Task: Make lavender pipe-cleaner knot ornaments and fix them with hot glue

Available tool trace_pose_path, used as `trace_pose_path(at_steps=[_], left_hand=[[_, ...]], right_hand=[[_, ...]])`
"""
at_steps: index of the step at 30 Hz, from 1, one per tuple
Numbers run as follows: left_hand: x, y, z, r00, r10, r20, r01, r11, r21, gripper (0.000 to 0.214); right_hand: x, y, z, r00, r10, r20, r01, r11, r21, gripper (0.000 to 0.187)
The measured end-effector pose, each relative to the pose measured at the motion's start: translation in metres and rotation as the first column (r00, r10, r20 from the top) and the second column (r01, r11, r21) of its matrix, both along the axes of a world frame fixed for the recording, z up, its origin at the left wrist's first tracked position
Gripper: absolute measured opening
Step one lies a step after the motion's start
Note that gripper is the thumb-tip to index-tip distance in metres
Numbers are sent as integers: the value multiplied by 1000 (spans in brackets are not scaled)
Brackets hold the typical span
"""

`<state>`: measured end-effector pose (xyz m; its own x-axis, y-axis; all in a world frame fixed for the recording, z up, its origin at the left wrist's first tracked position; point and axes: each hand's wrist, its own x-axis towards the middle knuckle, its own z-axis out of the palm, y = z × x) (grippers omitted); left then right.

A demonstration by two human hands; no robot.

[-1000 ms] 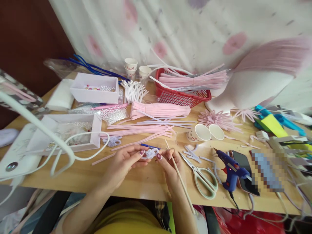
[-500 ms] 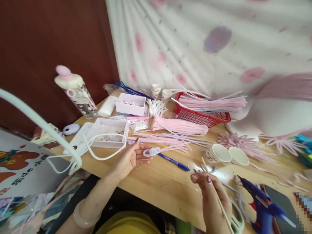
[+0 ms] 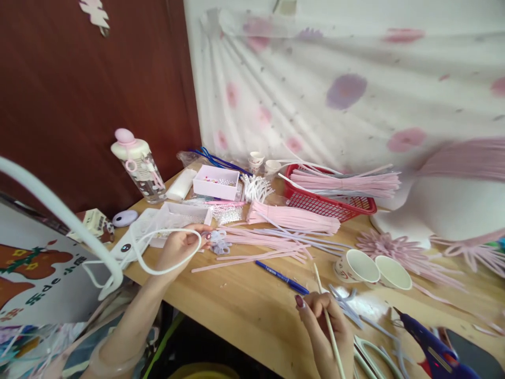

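My left hand (image 3: pixel 175 252) is at the front of the light boxes, its fingers closed on a small pale grey-blue flower of looped fuzzy stems (image 3: pixel 220 242). A white lamp cable (image 3: pixel 165 272) crosses in front of this hand. My right hand (image 3: pixel 325 329) is over the table's front part with a thin pale stick (image 3: pixel 328 321) between thumb and fingers, its tip pointing up and away. Light green-handled scissors (image 3: pixel 374 352) lie just right of that hand. Beyond it is a blue pen (image 3: pixel 280 276).
Pink fuzzy stems (image 3: pixel 292 217) lie mid-table before a red basket (image 3: pixel 335 205). Two paper cups (image 3: pixel 357 267) stand right of the pen. A blue glue gun (image 3: pixel 426 337) lies at the right front. A bottle (image 3: pixel 142 171) stands at the back left.
My left hand has moved left and turned from palm-up to a pinch on the flower. My right hand has lowered slightly with the stick. The camera view has tilted up.
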<state>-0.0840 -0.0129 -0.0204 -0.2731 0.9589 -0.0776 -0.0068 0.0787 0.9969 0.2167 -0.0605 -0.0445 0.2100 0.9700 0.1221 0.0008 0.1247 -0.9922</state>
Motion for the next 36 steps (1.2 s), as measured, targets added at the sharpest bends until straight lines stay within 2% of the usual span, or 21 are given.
trace_pose_path(at_steps=[5,8,10,12,15,17,19,20,23,25,27,32,36], left_hand=[[26,-8,-2,994,-56,-98,51,998,-46,14],[46,-1,-7,985,-83,-153,77,996,-49,6],[55,5,-9,974,-68,-216,65,998,-20,3],[61,9,-8,957,-21,-289,33,999,39,10],[70,2,-1,930,13,-368,35,992,125,14],[80,-7,8,918,-53,-393,117,983,139,13],[92,-17,16,900,-174,-399,247,959,138,12],[98,-20,19,886,-248,-393,334,927,168,14],[114,-25,25,878,-315,-361,430,850,305,17],[121,-25,25,883,-314,-349,438,817,374,14],[126,-26,24,900,-296,-319,414,808,418,14],[133,-32,19,944,-269,-193,327,843,427,11],[140,-34,12,956,-231,-179,287,851,439,18]], right_hand=[[-2,6,-6,991,128,-32,-128,992,6,30],[-2,7,-7,974,171,-148,-169,985,23,25],[-1,8,-7,952,183,-244,-180,983,33,23],[-1,9,-8,917,198,-348,-192,980,52,21],[-2,12,-7,840,282,-464,-272,958,90,23],[-5,13,-4,812,308,-496,-303,948,93,23],[-8,11,1,811,313,-494,-303,947,102,20],[-10,10,3,816,314,-485,-301,948,107,19],[-15,5,11,829,315,-462,-302,948,104,21],[-17,2,14,834,315,-453,-301,948,106,22],[-19,0,16,843,313,-438,-292,949,118,22],[-19,-1,14,853,290,-433,-263,957,121,26],[-17,0,8,857,287,-428,-278,957,86,28]])
